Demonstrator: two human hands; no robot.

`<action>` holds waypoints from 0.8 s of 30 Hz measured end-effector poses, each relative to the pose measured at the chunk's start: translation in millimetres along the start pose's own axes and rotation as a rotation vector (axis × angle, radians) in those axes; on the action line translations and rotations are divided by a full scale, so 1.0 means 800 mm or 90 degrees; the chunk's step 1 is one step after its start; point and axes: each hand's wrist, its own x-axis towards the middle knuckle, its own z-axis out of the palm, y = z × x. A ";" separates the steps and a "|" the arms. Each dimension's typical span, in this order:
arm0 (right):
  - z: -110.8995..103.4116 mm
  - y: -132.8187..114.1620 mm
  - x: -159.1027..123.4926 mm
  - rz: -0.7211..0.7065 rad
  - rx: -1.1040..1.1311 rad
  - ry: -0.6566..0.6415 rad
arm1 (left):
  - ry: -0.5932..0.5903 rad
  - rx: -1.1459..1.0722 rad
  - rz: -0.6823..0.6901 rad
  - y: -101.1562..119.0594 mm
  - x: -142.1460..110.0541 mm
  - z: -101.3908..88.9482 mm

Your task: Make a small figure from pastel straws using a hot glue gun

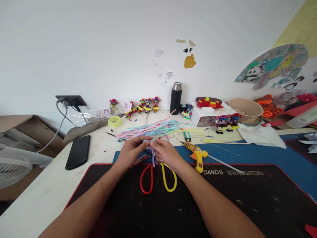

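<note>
Both hands meet over the far edge of the dark desk mat, fingertips pinched together. My left hand (135, 148) and my right hand (163, 151) grip a purple pipe cleaner (153, 158) between them. One length of it hangs down below the fingers, and a purple curve rises above my right hand. The exact spot where the fingertips press is partly hidden. Just under the hands lie scissors with one red handle (146, 178) and one yellow handle (169, 178); their blades are mostly covered. Behind the hands is a loose pile of pastel pipe cleaners (146, 128).
A yellow glue gun (198, 155) with a clear glue stick rests right of my hands. A black phone (78, 152) lies at left, near yellow tape (115, 121). Along the wall stand small figures (148, 105) and a black thermos (176, 99). The mat (158, 215) spans the front.
</note>
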 end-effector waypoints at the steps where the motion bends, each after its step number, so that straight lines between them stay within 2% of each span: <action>1: 0.000 0.000 0.000 -0.001 -0.002 0.000 | 0.004 -0.009 -0.005 0.000 0.000 -0.001; 8: 0.000 0.002 -0.001 -0.005 -0.025 0.002 | 0.022 -0.116 -0.035 -0.004 0.004 -0.004; 17: 0.000 0.001 -0.003 -0.031 -0.075 -0.025 | 0.008 -0.113 -0.032 -0.007 0.004 -0.005; 24: 0.000 0.002 0.001 -0.032 -0.041 -0.003 | 0.012 -0.117 -0.034 -0.008 0.005 -0.007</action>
